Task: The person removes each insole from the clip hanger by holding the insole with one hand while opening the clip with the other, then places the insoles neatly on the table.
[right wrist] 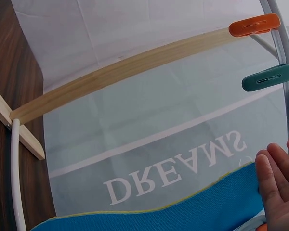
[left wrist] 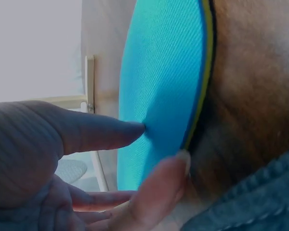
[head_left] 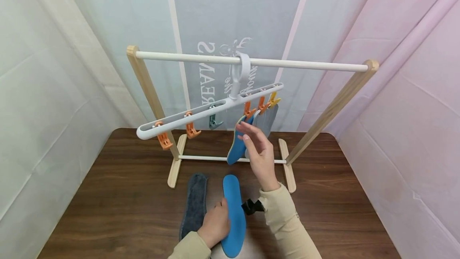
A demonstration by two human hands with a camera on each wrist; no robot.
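On the table lies a blue insole point(head_left: 235, 203), its yellow-and-black edge layers visible in the left wrist view. My left hand point(head_left: 217, 223) pinches its left edge, thumb on the blue face and index finger at the rim. A dark grey insole point(head_left: 195, 199) lies to its left. Another blue insole point(head_left: 235, 149) hangs from an orange clip point(head_left: 248, 111) on a white clip hanger point(head_left: 190, 117). Beside this hanging insole is my right hand point(head_left: 262, 159), fingers extended and thumb apart, fingertips right at its upper part. Behind it hang grey insoles point(head_left: 266, 119), partly hidden.
The hanger hooks over the white top bar point(head_left: 305, 64) of a wooden rack point(head_left: 323, 119). On its left half are two orange clips point(head_left: 192, 127) and a green clip point(head_left: 214, 121); a yellow clip point(head_left: 274, 100) is at the far right. A black strap point(head_left: 252, 207) sticks out from the right sleeve.
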